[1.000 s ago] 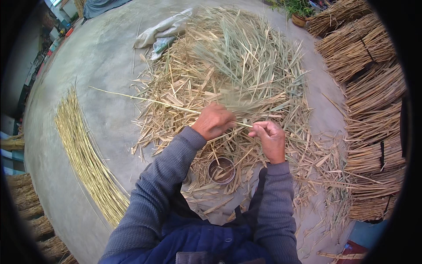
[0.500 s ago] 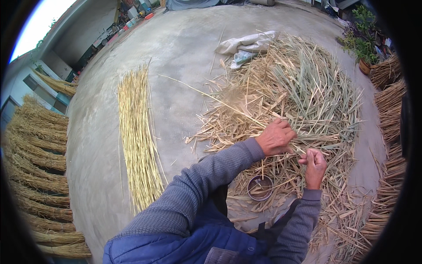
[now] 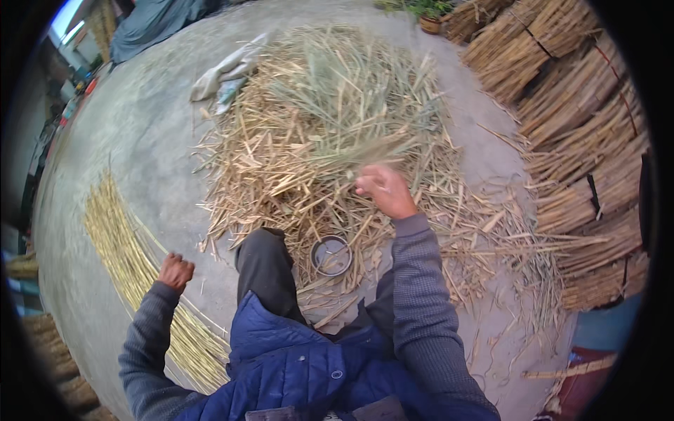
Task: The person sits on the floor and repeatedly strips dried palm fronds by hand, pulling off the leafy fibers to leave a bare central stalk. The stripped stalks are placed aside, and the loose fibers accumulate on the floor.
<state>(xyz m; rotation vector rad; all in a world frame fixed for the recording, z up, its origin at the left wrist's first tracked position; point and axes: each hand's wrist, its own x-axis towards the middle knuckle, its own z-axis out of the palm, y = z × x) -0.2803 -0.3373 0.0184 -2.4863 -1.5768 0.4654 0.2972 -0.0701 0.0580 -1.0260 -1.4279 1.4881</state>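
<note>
My left hand (image 3: 175, 272) is closed over the long bundle of yellow stalks (image 3: 133, 256) on the left. A thin pale stalk shows on both sides of its fist. My right hand (image 3: 385, 189), fingers curled, is at the near side of the big heap of dry leaves and husks (image 3: 281, 158). A blurred tuft of leaf shows just beyond its fingers; whether they hold anything I cannot make out. Between my knees, at the heap's near edge, stands a small round dish (image 3: 331, 255) with bits of husk in it.
A white sack (image 3: 232, 70) lies crumpled at the heap's far left edge. Thick bundles of brown stalks (image 3: 583, 140) are stacked along the right, with a potted plant (image 3: 430, 17) beyond. Loose husks (image 3: 484, 270) litter the concrete. A grey cover (image 3: 154, 28) drapes something at the far left.
My hands, close together over the heap with a long stalk, have parted. The left has swung over to the yellow bundle; the right stays at the heap. The view has turned right.
</note>
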